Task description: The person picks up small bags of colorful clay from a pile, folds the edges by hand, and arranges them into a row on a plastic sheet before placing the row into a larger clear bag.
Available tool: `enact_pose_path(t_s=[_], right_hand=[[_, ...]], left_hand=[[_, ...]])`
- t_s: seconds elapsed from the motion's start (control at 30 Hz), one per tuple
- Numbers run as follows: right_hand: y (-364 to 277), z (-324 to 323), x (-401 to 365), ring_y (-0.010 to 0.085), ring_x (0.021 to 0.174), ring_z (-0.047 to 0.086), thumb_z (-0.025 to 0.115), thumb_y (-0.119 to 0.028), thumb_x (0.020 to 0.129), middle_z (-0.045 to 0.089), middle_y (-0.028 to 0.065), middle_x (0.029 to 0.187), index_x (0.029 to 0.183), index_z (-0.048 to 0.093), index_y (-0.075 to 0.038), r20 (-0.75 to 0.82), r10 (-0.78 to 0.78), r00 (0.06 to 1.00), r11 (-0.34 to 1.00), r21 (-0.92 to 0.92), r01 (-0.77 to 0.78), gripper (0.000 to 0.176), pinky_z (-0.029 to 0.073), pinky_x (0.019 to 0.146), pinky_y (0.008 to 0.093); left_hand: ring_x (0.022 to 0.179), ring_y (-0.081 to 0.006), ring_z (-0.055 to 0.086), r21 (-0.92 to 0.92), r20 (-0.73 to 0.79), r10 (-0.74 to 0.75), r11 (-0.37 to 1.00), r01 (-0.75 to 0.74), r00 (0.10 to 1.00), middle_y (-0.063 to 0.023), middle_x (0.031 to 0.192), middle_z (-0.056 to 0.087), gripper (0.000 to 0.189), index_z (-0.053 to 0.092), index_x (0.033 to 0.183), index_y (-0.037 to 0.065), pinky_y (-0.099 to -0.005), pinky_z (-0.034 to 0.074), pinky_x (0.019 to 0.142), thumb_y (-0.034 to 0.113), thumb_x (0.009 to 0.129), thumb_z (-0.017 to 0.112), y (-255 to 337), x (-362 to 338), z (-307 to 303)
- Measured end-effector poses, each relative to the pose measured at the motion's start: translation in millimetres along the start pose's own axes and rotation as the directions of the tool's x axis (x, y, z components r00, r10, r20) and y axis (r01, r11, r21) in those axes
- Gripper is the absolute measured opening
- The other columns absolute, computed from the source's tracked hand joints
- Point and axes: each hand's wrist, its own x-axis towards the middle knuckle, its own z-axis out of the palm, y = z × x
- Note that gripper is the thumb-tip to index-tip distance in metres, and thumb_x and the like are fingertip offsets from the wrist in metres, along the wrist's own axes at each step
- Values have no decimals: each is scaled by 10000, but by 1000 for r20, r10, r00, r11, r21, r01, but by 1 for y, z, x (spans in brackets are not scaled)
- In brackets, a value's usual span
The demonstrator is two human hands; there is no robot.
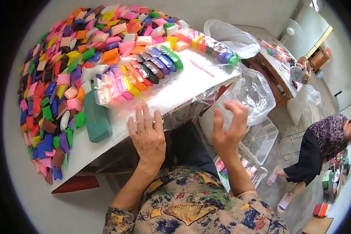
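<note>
Several lined-up coloured packets (135, 80) lie just beside the green case (96, 117); to the case's right, your left hand (149, 139) spreads its fingers near them; farther right, your right hand (230, 130) hovers, fingers parted.

Away to my right I see a second desk (261, 34) with reddish-brown legs, a white fan (293, 30) beyond it near a pale panel (311, 29), and a small wooden cabinet (319, 58) farther back. Nearer me on the grey floor (257, 204), another person (325, 136) in a patterned top and dark trousers stands in pale slippers (285, 202), with a thin metal-framed stool (291, 145) just beside them. Past their feet, toward the edge of my view, I make out a red and white box (322, 210) near a flat tan board (318, 226).
</note>
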Motion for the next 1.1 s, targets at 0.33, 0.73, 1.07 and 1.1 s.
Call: enact_pose_path(t_s=[0.33, 0.73, 1.07, 1.1], right_hand=[[-7, 53, 40, 354, 1144, 590, 657, -108, 864, 628, 171, 1175, 1051, 638, 4, 421, -223, 879, 975, 108, 196, 218, 448, 987, 457], [1, 61, 21, 303, 1110, 597, 690, -265, 871, 653, 145, 1067, 1036, 643, -22, 504, -107, 857, 965, -156, 212, 296, 421, 984, 476], [-10, -11, 51, 322, 983, 639, 775, -201, 825, 667, 144, 1067, 996, 669, -29, 111, -399, 910, 909, -86, 409, 265, 505, 841, 420], [-18, -21, 48, 323, 1041, 625, 787, -206, 818, 642, 157, 1146, 1040, 657, -26, 60, -396, 917, 907, -132, 400, 314, 495, 873, 417]], left_hand=[[1308, -327, 501, -45, 57, 133, 990, -131, 989, -196, 1394, 530, 408, 614, 1267, 10, -448, 333, 1114, 80, 867, 573, -15, 4, -7], [1225, -305, 537, -42, 101, 12, 999, -8, 995, -179, 1281, 587, 419, 609, 1255, 5, -439, 379, 1035, 111, 854, 668, -31, 1, -23], [866, -329, 686, -396, 97, 40, 918, 2, 994, -182, 983, 694, 258, 651, 1159, -17, -401, 536, 741, 92, 929, 611, -13, 7, -73], [883, -334, 692, -431, 76, 23, 902, 11, 997, -188, 1003, 696, 260, 649, 1165, -21, -405, 546, 754, 94, 935, 608, -5, 4, -69]])
